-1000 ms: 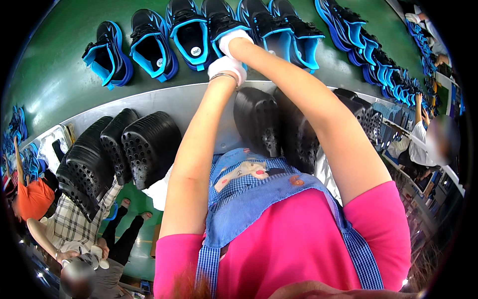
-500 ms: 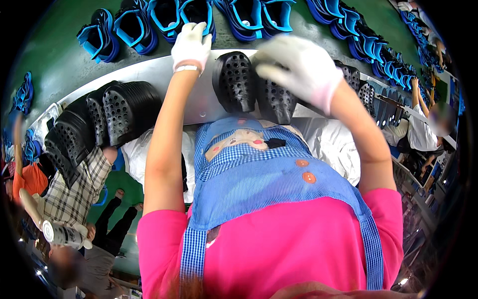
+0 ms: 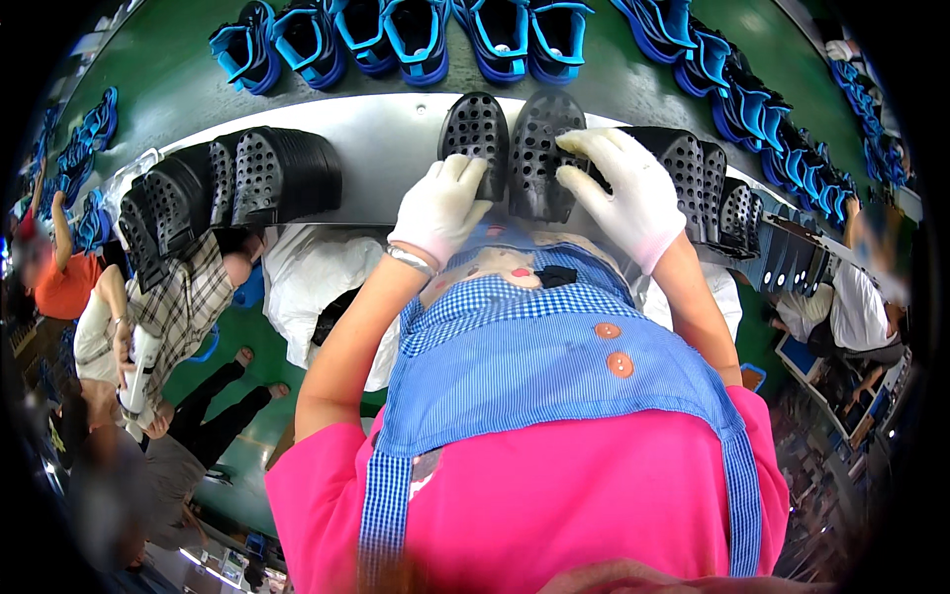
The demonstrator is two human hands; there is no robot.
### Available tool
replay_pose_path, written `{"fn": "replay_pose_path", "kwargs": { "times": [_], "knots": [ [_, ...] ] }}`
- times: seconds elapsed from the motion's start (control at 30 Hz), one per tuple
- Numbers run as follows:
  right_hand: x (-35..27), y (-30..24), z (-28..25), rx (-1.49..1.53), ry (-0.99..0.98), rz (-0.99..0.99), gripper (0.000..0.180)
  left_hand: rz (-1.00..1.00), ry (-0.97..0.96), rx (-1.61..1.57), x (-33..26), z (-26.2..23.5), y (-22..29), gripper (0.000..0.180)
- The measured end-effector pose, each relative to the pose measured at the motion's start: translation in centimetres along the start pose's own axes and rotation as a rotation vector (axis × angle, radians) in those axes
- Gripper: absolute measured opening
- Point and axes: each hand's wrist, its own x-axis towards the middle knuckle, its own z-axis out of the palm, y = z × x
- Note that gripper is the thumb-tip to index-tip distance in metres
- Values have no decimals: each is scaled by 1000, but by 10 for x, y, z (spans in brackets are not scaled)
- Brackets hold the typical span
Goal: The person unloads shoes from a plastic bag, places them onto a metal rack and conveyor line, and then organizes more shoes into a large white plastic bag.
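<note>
Both my hands wear white gloves. My left hand (image 3: 442,206) grips a black perforated shoe sole (image 3: 474,137) that stands on edge on the grey metal shelf (image 3: 381,153). My right hand (image 3: 621,190) holds a second black perforated sole (image 3: 540,148) right beside the first, fingers spread across its holes. The two soles touch each other in front of my blue checked apron (image 3: 534,346).
A row of black perforated soles (image 3: 228,188) leans at the shelf's left, another row (image 3: 722,198) at its right. Blue and black shoe uppers (image 3: 416,40) ride the green belt (image 3: 168,84) beyond. A seated person in a plaid shirt (image 3: 178,317) works at my left.
My hands came down from the blue uppers on the belt to the shelf. Each has taken hold of a black sole and brought the pair together near my apron.
</note>
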Motion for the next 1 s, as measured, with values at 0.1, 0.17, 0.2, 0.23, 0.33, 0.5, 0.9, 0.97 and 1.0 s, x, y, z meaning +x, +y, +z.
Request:
{"fn": "replay_pose_path", "kwargs": {
  "times": [0.1, 0.17, 0.2, 0.23, 0.33, 0.5, 0.9, 0.97, 1.0],
  "knots": [
    [4, -1, 4, 23, -30, -3, 24, -44, 18, 50, 0, 1, 0, 41],
    [8, -4, 7, 27, -47, -39, 24, -85, 34, 62, -1, 4, -4, 34],
    [7, -7, 7, -30, -10, -76, 24, -148, -11, 34, 2, 4, -2, 32],
    [6, -9, 4, 5, -17, -58, 23, -155, -27, 24, 4, 5, -1, 32],
    [5, -3, -1, 63, -42, -28, 23, -160, -105, -31, 10, -5, 6, 29],
    [5, -8, -1, 82, -59, 10, 22, -182, -130, -143, -10, -33, 6, 40],
    [22, -18, 2, 923, -225, 437, 40, 136, 413, -428, 2, -100, 24, 48],
    [32, -58, 2, 1340, -103, 451, 38, 121, 406, -501, 15, -96, 31, 50],
    [35, -46, 3, 1420, -106, 406, 38, 149, 460, -537, 21, -95, 27, 54]
  ]
}}
